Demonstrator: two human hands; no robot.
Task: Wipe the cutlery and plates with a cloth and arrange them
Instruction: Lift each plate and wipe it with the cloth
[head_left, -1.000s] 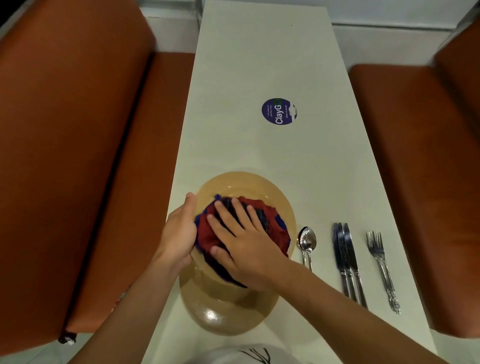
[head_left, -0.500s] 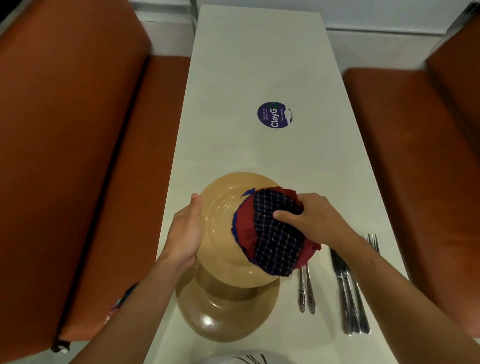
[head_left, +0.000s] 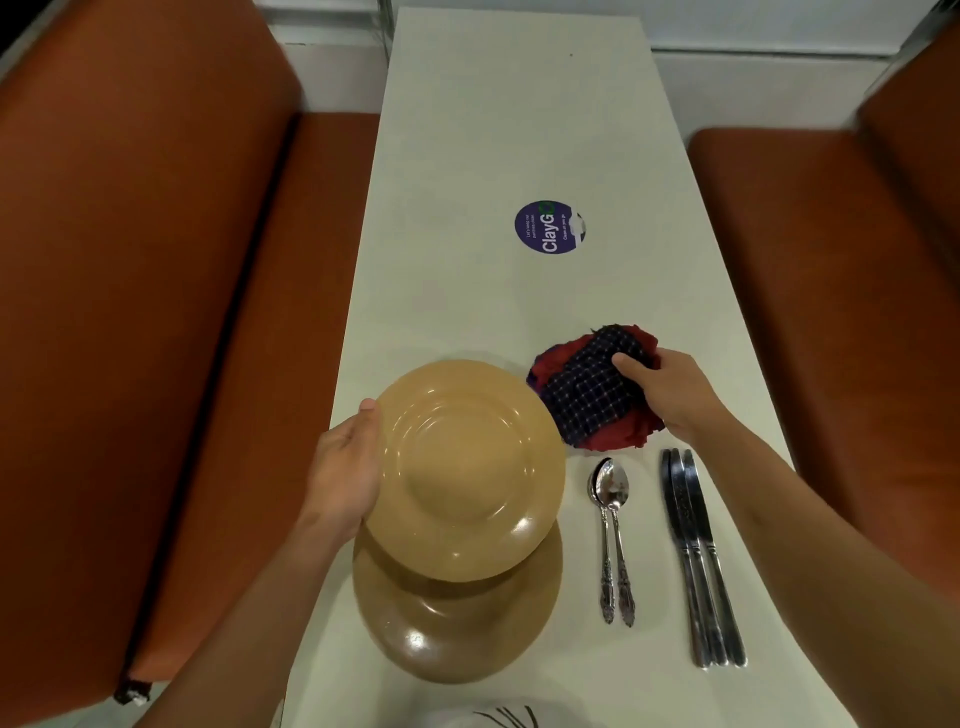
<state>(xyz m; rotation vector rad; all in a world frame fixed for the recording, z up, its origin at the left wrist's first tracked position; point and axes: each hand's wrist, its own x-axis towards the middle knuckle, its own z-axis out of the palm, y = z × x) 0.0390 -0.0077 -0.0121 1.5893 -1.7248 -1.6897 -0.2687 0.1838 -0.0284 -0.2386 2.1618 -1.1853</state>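
My left hand (head_left: 345, 473) grips the left rim of a tan plate (head_left: 470, 467) held above the table, over a second tan plate (head_left: 457, 631) lying near the front edge. My right hand (head_left: 670, 389) holds a bunched red and dark checked cloth (head_left: 592, 392) down on the table, to the right of the raised plate. Two spoons (head_left: 613, 530) lie side by side right of the plates. Beside them lie knives (head_left: 698, 551) packed close together. The forks are hidden behind my right forearm.
The long white table (head_left: 493, 145) runs away from me with a round purple sticker (head_left: 549, 227) at its middle. Orange bench seats flank it on the left (head_left: 156, 312) and right (head_left: 831, 260).
My right hand carried the cloth off the raised plate, rightward and down onto the table. The plate's whole face is now bare. My left hand kept its hold on the rim.
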